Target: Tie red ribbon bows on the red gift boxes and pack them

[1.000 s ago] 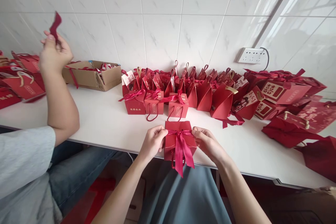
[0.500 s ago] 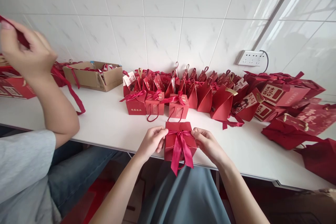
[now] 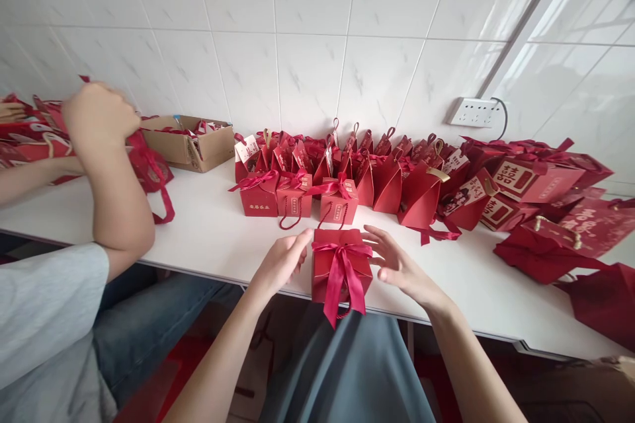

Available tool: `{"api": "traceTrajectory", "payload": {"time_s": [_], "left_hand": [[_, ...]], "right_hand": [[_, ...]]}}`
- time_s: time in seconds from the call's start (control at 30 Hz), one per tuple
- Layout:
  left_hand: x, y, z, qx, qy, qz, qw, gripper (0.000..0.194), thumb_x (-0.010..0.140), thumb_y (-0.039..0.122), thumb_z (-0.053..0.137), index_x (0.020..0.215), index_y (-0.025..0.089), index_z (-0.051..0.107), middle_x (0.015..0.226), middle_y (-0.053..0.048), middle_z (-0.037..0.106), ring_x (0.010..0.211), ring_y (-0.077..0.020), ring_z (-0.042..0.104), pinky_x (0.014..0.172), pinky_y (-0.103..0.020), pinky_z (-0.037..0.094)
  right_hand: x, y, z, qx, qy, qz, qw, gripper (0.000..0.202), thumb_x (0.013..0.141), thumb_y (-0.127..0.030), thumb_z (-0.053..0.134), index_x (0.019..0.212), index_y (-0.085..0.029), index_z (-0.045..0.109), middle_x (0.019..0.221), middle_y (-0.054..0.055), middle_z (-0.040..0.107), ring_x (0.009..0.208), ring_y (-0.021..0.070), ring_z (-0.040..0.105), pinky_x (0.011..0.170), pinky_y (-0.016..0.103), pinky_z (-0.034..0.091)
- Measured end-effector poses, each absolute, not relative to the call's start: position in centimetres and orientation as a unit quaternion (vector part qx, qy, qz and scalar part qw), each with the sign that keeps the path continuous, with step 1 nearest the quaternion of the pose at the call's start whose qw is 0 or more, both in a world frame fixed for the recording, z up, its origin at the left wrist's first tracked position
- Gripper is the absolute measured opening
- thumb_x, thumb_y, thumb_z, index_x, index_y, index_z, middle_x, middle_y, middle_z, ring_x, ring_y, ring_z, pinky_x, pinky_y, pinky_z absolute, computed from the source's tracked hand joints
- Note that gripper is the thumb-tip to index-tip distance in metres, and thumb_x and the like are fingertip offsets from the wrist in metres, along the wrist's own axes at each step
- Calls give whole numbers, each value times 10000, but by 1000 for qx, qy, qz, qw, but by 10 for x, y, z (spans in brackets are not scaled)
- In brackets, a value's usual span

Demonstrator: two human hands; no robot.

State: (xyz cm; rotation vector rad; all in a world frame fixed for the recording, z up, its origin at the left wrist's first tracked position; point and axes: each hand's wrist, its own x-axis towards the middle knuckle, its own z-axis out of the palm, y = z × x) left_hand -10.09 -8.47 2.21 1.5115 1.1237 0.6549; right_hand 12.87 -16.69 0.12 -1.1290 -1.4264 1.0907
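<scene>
A red gift box stands at the table's front edge before me, with a crimson ribbon bow tied across its top and two tails hanging down its front. A twisted cord handle shows below the tails. My left hand is at the box's left side, thumb stretched toward the top corner and fingers loosely bent; whether it touches the box I cannot tell. On the other side my right hand is open, its fingers spread just off the bow's right loop. Neither hand grips the ribbon.
Behind the box stand three bow-tied boxes and rows of red pointed boxes. Stacked red boxes fill the right. A cardboard carton sits at the back left. Beside me a co-worker's hand handles red ribbon.
Both my hands have let go of the bow's loops, and my right fingers have spread apart. The box stays in place. The co-worker's raised hand has come lower and to the right.
</scene>
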Motion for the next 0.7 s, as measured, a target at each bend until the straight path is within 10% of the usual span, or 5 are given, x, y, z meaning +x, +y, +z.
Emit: {"api": "traceTrajectory", "payload": {"time_s": [0.23, 0.7], "left_hand": [[-100, -94, 19, 688, 407, 266, 539, 415, 792, 560, 527, 661, 186, 404, 566, 74, 332, 433, -48, 311, 377, -160, 277], [-129, -107, 33, 685, 402, 424, 435, 272, 841, 442, 546, 777, 178, 522, 854, 8, 568, 460, -36, 461, 439, -185, 424]], "right_hand": [[113, -169, -2, -488, -641, 413, 425, 1020, 665, -398, 782, 1436, -336, 116, 1488, 142, 275, 1310, 272, 413, 1015, 505, 432], [76, -166, -1, -486, -691, 155, 513, 907, 679, -335, 779, 1407, -394, 241, 1416, 90, 343, 1313, 297, 388, 959, 486, 497]]}}
